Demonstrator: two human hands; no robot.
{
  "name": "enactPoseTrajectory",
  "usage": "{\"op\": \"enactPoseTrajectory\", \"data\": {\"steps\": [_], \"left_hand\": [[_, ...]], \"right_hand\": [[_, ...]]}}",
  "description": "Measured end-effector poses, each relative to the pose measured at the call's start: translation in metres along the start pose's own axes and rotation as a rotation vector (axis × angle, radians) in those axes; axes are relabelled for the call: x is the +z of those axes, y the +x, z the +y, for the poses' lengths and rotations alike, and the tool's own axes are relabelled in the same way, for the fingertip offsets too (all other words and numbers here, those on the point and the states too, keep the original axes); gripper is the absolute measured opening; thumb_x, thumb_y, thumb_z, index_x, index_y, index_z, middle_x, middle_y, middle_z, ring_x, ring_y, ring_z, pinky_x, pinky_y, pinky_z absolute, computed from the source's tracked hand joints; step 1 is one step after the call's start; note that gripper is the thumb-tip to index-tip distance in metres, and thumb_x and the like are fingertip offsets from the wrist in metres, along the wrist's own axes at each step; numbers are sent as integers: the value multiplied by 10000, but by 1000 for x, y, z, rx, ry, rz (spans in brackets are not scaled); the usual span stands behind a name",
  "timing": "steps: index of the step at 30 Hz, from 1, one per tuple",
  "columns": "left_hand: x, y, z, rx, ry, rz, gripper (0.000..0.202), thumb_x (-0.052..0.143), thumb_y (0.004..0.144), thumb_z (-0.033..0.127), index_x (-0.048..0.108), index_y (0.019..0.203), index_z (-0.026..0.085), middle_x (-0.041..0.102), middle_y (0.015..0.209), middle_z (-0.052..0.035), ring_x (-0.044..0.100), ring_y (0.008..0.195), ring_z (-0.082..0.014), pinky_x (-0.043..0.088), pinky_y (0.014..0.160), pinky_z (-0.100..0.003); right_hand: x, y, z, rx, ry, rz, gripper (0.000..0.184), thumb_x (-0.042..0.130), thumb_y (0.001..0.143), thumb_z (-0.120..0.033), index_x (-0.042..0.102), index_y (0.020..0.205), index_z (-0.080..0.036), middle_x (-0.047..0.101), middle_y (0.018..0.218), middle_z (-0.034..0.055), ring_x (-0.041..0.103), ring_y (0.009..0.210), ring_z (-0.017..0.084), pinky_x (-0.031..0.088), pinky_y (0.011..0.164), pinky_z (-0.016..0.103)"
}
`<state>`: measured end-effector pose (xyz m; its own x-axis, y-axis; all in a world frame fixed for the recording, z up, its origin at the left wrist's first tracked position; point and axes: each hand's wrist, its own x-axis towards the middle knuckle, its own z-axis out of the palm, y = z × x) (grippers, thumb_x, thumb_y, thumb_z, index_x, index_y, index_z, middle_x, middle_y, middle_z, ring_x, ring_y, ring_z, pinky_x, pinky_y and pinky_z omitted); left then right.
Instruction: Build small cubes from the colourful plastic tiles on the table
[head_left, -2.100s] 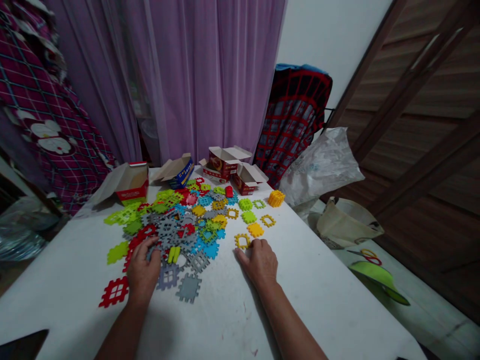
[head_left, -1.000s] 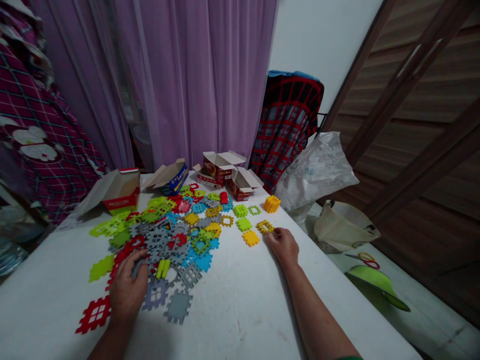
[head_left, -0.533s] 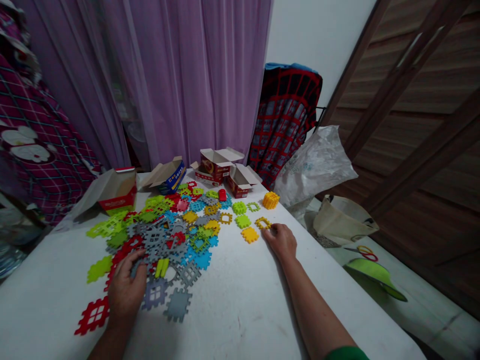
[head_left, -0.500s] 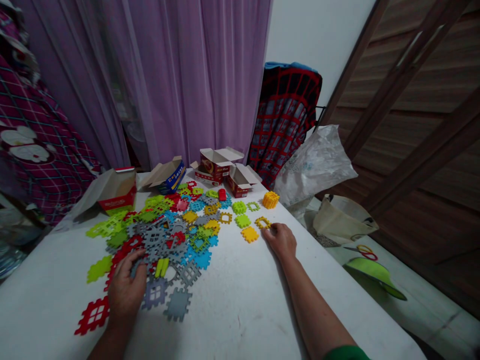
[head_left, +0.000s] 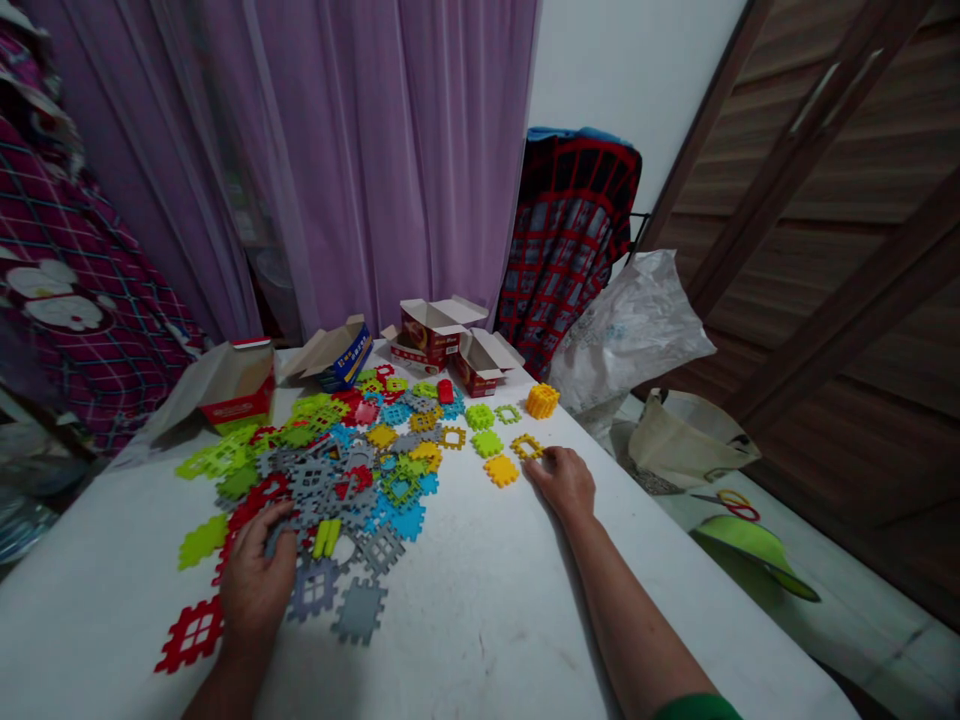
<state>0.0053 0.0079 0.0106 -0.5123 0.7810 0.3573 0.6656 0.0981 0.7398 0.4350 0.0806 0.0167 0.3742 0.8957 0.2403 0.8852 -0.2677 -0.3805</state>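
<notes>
My right hand rests on the white table with curled fingers, thumb and fingertips at the near right edge of a yellow square frame tile. That tile lies almost flat. Beside it are a solid yellow tile, a lime green tile, a stack of green tiles and a green frame tile. My left hand lies over the near left edge of a mixed pile of interlocking plastic tiles, fingers bent and thumb apart. Grey pieces show beneath its fingertips; none is visibly gripped.
A stack of yellow tiles stands near the table's right edge. Opened cardboard boxes, including a blue one and a red one, line the back. A red window tile and a grey tile lie in front.
The view has shifted very slightly. Both hands and the tiles keep the same places relative to each other.
</notes>
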Motion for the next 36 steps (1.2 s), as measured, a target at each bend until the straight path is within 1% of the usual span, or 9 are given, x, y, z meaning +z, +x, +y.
{"op": "enactPoseTrajectory", "data": {"steps": [3,6,11,15,19,25,29,33,36], "left_hand": [[-1,0,3,-8,-3,-2,369,485,810,393,689,1078,242,677,1181,-72,625,1095,-275,497,954,-433],[-2,1,0,15,-10,0,355,485,821,379,688,1081,247,676,1191,-61,621,1109,-262,492,968,-414],[-1,0,-3,31,-18,5,351,490,830,388,683,1092,255,681,1184,-54,629,1092,-248,494,961,-394],[2,-1,-3,48,-43,22,352,474,824,378,684,1074,247,684,1182,-63,623,1118,-255,485,982,-406],[5,-1,-5,37,-41,28,341,471,824,371,686,1058,246,691,1170,-63,627,1111,-254,488,983,-408],[6,-1,-4,64,-41,39,329,470,826,350,687,1048,240,696,1146,-65,633,1081,-254,495,964,-409],[5,-1,-2,68,-49,38,336,468,824,339,687,1055,233,697,1141,-65,633,1078,-248,491,966,-400],[4,-3,0,62,-49,52,327,468,822,330,691,1042,236,702,1133,-55,635,1072,-232,490,958,-376],[5,-4,1,62,-39,57,321,476,823,322,691,1049,243,703,1138,-48,639,1054,-226,494,945,-367]], "right_hand": [[-1,1,-5,0,42,70,370,582,881,-458,710,1051,-155,682,1059,105,605,958,224,417,788,306],[-5,2,-30,-178,37,97,288,541,913,-366,745,1011,-188,680,1088,92,583,999,224,401,841,321],[-5,3,-100,-540,-100,-96,265,584,885,-316,762,1069,-246,657,1168,88,530,1098,258,370,874,361],[2,-2,-134,-609,-212,-162,285,559,901,-320,749,1088,-222,629,1217,118,504,1140,280,346,907,394],[8,-13,-138,-612,-243,-179,306,479,942,-285,753,1047,-197,626,1219,136,506,1136,273,335,904,398],[7,-28,-138,-590,-193,-160,301,492,944,-303,735,1081,-190,649,1205,124,523,1109,258,339,893,376],[9,-30,-150,-691,-148,-214,305,542,932,-331,691,1183,-239,676,1175,87,533,1104,231,350,862,333],[14,-29,-161,-720,-197,-256,260,501,965,-317,726,1071,-242,710,1048,83,568,1025,220,354,795,315],[16,-30,-160,-685,-162,-199,274,483,979,-306,740,1007,-217,717,979,88,589,964,211,363,776,299]]}}
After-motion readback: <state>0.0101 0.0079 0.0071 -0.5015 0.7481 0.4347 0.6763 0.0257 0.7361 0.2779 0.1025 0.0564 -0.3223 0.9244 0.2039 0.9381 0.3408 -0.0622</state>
